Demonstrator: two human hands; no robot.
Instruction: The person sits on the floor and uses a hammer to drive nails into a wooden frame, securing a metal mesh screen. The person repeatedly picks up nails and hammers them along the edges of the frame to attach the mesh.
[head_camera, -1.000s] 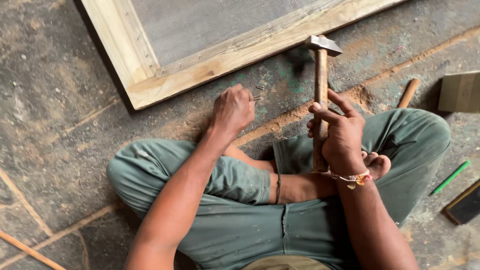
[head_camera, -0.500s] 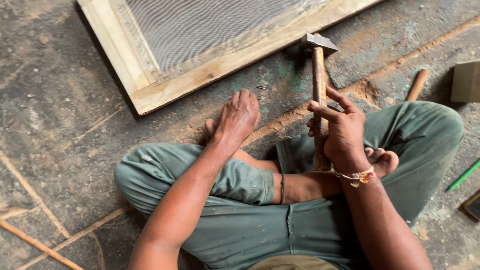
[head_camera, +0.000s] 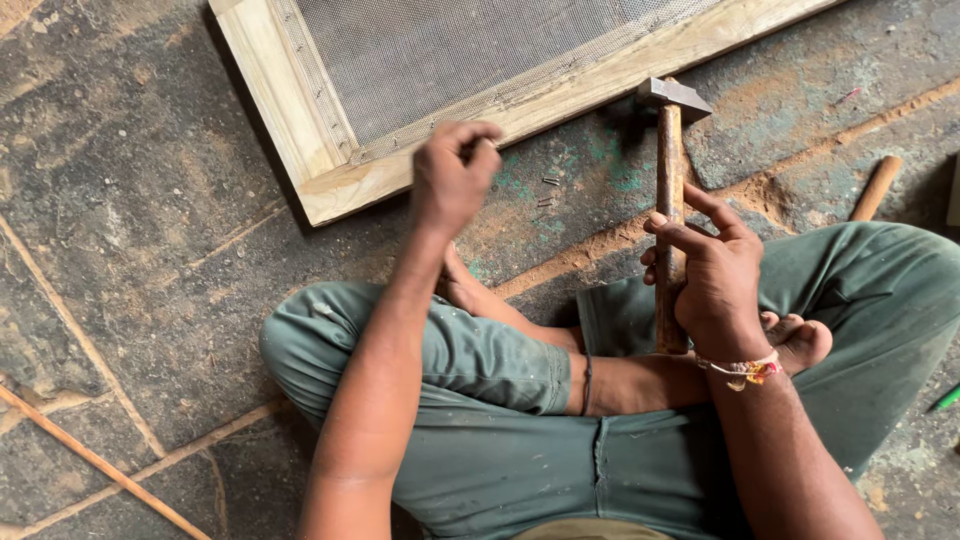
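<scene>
I sit cross-legged on a stone floor in green trousers. My right hand (head_camera: 715, 275) grips the wooden handle of a hammer (head_camera: 668, 170), which stands upright with its steel head toward the frame. My left hand (head_camera: 450, 180) is raised just in front of the near corner of a wooden frame (head_camera: 350, 185) covered with wire mesh (head_camera: 450, 50). Its fingertips are pinched together and blurred, so I cannot tell if they hold anything. A few small nails (head_camera: 547, 192) lie on the floor between my hands.
A round wooden handle (head_camera: 877, 187) lies on the floor to the right, beside a line of sawdust. A thin stick (head_camera: 100, 465) runs across the lower left. A green pencil-like tip (head_camera: 945, 398) shows at the right edge.
My left hand has lifted off the floor by my knee and moved up toward the frame's corner, its fingers now pinched. The hammer stays upright in my right hand.
</scene>
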